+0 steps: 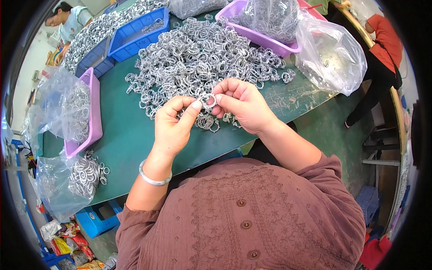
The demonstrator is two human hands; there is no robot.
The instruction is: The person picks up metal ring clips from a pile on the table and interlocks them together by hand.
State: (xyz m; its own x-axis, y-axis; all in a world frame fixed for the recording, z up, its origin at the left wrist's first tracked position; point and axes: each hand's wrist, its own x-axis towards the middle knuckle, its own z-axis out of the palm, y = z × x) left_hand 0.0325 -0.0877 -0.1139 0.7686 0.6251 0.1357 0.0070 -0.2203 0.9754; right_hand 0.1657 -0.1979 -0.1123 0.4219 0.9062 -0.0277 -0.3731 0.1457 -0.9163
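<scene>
Between my two hands I hold a small silvery-grey metal ring (207,104) above the near edge of a big heap. My left hand (174,120) pinches its left side between thumb and forefinger. On the opposite side, my right hand (239,102) grips it with thumb and fingertips. The heap of similar grey metal rings (193,58) spreads over the green table (130,135) just beyond my hands. A few loose rings (206,122) lie right below my fingers. Finer detail of the held piece is too small to make out.
A pink basket (95,108) with bagged rings stands at left, near another bag of rings (83,177). Blue trays (130,38) line the far left. A pink basket (270,42) and a clear plastic bag (333,58) sit at far right. Two other people (74,24) are nearby.
</scene>
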